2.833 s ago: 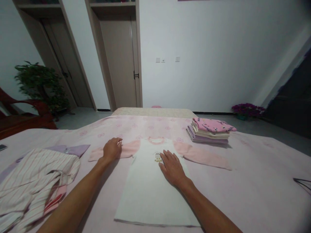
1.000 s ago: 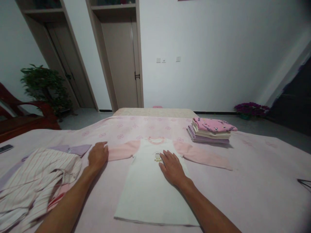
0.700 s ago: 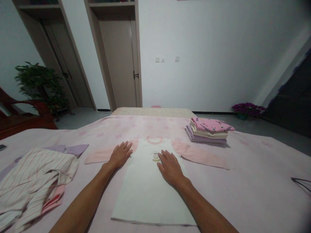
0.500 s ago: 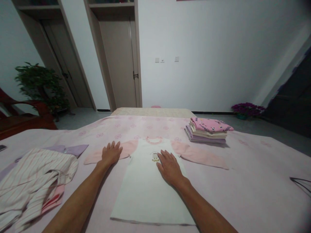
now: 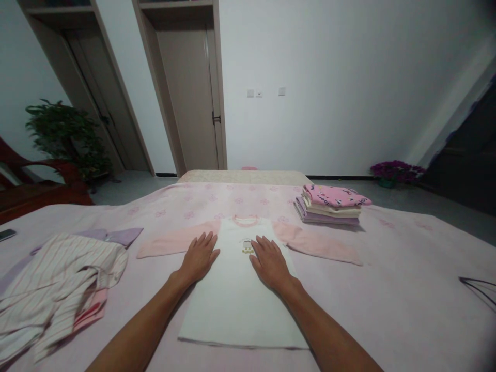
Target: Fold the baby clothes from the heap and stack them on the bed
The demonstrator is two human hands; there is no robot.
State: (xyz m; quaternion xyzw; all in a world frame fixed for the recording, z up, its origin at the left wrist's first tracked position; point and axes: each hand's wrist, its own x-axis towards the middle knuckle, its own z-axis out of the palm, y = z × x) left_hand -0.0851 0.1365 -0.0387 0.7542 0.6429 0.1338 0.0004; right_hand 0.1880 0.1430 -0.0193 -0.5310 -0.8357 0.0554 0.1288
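Note:
A white long-sleeved shirt point(image 5: 240, 305) with pink sleeves and a pink collar lies spread flat, its neck pointing away from me. A small print point(image 5: 247, 247) shows on its chest. My left hand point(image 5: 200, 256) rests flat on the shirt's left side, close to where the sleeve joins, fingers stretched out. On the chest, just right of the print, my right hand point(image 5: 270, 261) lies flat with its fingers extended. Neither hand grips the cloth.
A pink patterned sheet point(image 5: 406, 289) covers the surface. Folded clothes point(image 5: 331, 206) are stacked at the back right. Striped and purple clothes point(image 5: 65, 279) lie heaped at the left, with a phone point(image 5: 6, 235) beyond. A thin black wire-like object point(image 5: 475, 284) sits at the right edge.
My left hand has moved right, from the pink sleeve onto the edge of the shirt's white body. My right hand stays nearly in place on the chest.

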